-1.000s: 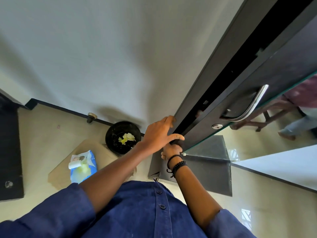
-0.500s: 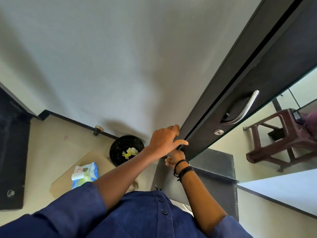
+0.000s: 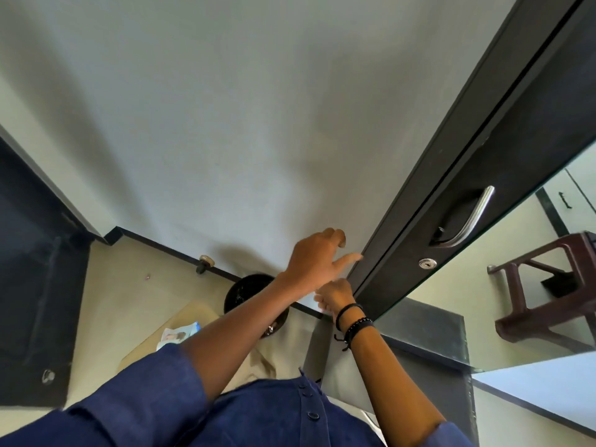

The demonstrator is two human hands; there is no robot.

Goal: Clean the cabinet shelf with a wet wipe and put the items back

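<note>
Reaching for the edge of a dark cabinet door (image 3: pixel 483 201), a person in a blue shirt sets the left hand (image 3: pixel 314 261) against it, thumb tip touching the edge, the other fingers loosely curled and holding nothing. The right hand (image 3: pixel 335 293), beaded bracelets (image 3: pixel 353 324) at the wrist, sits at the door's lower corner. Its fingers are tucked out of view, so it cannot be told whether they grip the door, a wipe or nothing.

Both hands work the edge, not the steel handle (image 3: pixel 474 217) above the lock (image 3: pixel 427 263), probably because the edge is nearest and gives control of the swing. Only a narrow gap shows beside the door, and the shelf behind it is out of sight.

The wet-wipe pack (image 3: pixel 179 333) lies on a tan board (image 3: pixel 193 312) on the pale floor (image 3: pixel 122 285), half hidden by the left sleeve and close to a black bin (image 3: pixel 245 288) standing at the dark skirting (image 3: pixel 167 248), likely kept within reach for used wipes.

A plain white wall (image 3: pixel 225 124) fills most of the view. A glass panel (image 3: pixel 467 285) on the door shows a brown stool (image 3: pixel 548 285).
</note>
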